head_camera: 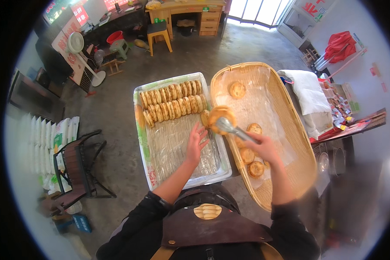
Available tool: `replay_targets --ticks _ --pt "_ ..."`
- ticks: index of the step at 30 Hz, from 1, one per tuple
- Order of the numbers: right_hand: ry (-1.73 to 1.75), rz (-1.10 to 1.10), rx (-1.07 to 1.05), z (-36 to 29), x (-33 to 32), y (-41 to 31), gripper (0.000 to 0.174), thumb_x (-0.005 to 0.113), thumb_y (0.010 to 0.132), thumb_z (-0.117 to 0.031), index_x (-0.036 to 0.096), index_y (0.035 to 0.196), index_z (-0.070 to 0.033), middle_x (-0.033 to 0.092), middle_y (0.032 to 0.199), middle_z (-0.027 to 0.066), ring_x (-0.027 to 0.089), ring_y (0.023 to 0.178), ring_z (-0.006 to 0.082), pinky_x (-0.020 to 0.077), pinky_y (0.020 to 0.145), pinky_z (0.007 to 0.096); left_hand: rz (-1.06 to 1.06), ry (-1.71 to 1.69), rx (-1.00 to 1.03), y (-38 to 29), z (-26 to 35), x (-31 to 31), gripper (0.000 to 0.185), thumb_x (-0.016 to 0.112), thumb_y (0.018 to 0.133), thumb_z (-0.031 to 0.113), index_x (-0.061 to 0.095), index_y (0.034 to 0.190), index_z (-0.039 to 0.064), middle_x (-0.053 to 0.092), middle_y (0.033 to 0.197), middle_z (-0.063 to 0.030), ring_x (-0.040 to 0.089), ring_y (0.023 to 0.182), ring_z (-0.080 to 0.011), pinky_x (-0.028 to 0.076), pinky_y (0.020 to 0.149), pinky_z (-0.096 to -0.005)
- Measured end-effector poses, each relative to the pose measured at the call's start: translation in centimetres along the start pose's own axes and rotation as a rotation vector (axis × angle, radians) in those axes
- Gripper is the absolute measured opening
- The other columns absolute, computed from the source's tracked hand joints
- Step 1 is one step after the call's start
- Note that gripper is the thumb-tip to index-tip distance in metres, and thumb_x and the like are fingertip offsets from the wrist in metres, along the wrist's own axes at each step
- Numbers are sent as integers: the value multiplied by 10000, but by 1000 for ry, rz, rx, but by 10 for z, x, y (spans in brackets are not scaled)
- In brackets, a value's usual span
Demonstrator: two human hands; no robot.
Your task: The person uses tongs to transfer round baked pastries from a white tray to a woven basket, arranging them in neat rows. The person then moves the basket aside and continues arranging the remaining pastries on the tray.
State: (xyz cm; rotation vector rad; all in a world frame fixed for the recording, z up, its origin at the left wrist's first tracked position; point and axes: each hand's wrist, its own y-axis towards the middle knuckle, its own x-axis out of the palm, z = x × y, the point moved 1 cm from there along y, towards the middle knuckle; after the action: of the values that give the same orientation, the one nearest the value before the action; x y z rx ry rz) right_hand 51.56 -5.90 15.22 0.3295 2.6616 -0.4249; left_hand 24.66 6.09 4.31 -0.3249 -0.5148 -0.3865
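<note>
My right hand [265, 147] grips a pair of metal tongs [239, 131]. A round golden flatbread [221, 113] is at the tongs' head, blurred, over the edge between the tray and the basket. My left hand [196, 143] has its fingers apart and holds nothing, above the plastic-lined tray [172, 152]. Two rows of flatbreads stand on edge in the tray's far part, the nearer row [174, 109] ending close to a single bread [204, 117] by my left fingertips. In the paper-lined woven basket [294, 156] lie several loose flatbreads, one bread [237, 90] apart at the far end.
On the left stand a folding chair [73, 169], stacked white sacks [44, 143] and a white fan [81, 55]. Farther off are a yellow stool [158, 34] and a wooden desk [211, 22]. A white cloth [307, 91] drapes over a stand beside the basket.
</note>
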Motion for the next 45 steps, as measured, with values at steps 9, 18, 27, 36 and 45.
replay_targets --ticks 9,18,27,36,45 --pt "-755 155 101 -80 139 -10 508 800 870 -412 724 1297 -148 770 1054 143 738 966 346 564 839 442 78 -372 -440 77 -7 -56 546 294 1130 481 480 1513 139 572 1483 -103 561 1351 -304 459 1115 -543" --pt "-248 173 214 -31 11 -55 570 841 856 -442 739 1310 -114 785 1043 128 741 892 193 563 819 334 172 -547 -678 133 -41 -69 531 347 1128 365 463 1491 -5 542 1479 -215 541 1366 -411 512 1119 -568" --pt "-101 131 546 173 -161 -31 484 799 907 -444 775 1248 -102 670 759 -4 563 601 77 463 547 260 382 -741 -832 130 -41 -69 679 533 1067 427 395 1539 -42 430 1535 -324 464 1413 -508 562 1081 -503" --pt "61 -249 555 234 -177 34 407 728 984 -422 763 1235 -104 658 738 -22 522 542 76 393 464 258 462 -753 -810 120 -45 -53 906 565 1010 612 352 1541 -91 442 1516 -348 531 1362 -487 611 998 -474" --pt "199 -176 376 241 -149 60 368 731 998 -311 745 1276 -71 668 809 -36 525 604 50 413 531 232 454 -650 -705 51 -67 -68 871 474 1049 627 346 1544 -78 457 1538 -323 543 1370 -447 556 1067 -514"
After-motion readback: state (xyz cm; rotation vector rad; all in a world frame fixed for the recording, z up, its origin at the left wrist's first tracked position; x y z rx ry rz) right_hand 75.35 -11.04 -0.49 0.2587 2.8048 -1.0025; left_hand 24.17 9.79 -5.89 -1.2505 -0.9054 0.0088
